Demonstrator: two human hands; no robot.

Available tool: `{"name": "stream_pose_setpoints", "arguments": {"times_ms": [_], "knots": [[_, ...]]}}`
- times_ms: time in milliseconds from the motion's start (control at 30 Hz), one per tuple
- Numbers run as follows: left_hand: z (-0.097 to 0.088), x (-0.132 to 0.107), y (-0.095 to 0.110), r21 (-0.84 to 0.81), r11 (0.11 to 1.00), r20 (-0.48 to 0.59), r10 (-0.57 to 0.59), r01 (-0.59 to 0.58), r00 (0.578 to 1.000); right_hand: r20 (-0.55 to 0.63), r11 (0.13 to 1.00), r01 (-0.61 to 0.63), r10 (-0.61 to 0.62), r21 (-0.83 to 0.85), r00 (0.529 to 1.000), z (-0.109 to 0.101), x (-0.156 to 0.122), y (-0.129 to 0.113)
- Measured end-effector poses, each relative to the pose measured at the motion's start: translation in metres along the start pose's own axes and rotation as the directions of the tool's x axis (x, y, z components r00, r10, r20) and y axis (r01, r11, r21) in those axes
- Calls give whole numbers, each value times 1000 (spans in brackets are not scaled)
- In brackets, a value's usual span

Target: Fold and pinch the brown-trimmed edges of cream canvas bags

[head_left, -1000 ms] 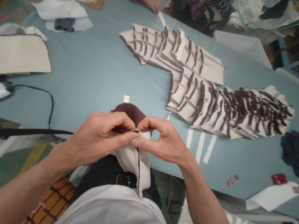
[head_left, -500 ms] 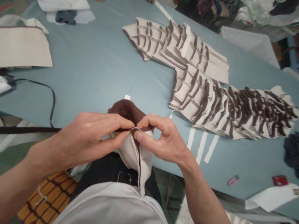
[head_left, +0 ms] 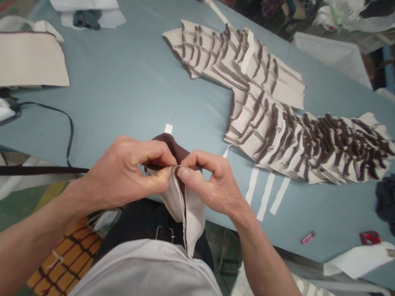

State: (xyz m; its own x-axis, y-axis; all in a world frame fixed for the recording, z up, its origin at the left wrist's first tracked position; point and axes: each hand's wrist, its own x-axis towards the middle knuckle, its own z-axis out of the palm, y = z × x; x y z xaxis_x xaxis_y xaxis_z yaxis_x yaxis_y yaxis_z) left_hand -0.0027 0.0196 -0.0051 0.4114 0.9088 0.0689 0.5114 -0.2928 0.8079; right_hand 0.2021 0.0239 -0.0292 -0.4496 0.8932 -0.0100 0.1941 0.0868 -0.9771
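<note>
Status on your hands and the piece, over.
Left hand, right hand: both pinching cream fabric at its brown edge. Stacked cream panels lie beyond, apart from the hands.

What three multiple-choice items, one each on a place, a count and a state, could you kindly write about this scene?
1. Where do the stacked cream panels with brown stripes lie?
A. On the floor
B. On the blue-grey table
C. In the person's lap

2. How many white strips lie side by side just below those panels?
A. Two
B. Five
C. Three

3. What are the left hand and right hand doing?
A. Both pinching the folded cream cloth at its brown edge
B. Both resting flat on the table
C. Both holding a pair of scissors

1: B, the panels are spread across the tabletop.
2: C, three strips show in a row.
3: A, the fingers of both hands meet on the cloth.
</note>
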Motion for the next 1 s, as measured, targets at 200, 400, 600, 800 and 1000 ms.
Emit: {"name": "stream_pose_setpoints", "arguments": {"times_ms": [200,400,600,800,1000], "knots": [[-4,11,4,-370,891,141,-228,264,964,-15,997,-67,68,41,998,7,3,-5],[1,1,-4,-448,849,222,-200,281,954,142,967,-177,152,182,978,5,0,-8],[2,-5,-3,-513,807,258,-180,292,949,144,972,-154,130,175,981,4,-4,-10],[-2,-4,-8,-464,827,314,-182,318,932,134,998,-31,22,62,991,-2,-7,-9],[-3,-1,-13,-353,902,253,-164,249,953,100,918,210,-186,-338,977,-9,-12,-12]]}}
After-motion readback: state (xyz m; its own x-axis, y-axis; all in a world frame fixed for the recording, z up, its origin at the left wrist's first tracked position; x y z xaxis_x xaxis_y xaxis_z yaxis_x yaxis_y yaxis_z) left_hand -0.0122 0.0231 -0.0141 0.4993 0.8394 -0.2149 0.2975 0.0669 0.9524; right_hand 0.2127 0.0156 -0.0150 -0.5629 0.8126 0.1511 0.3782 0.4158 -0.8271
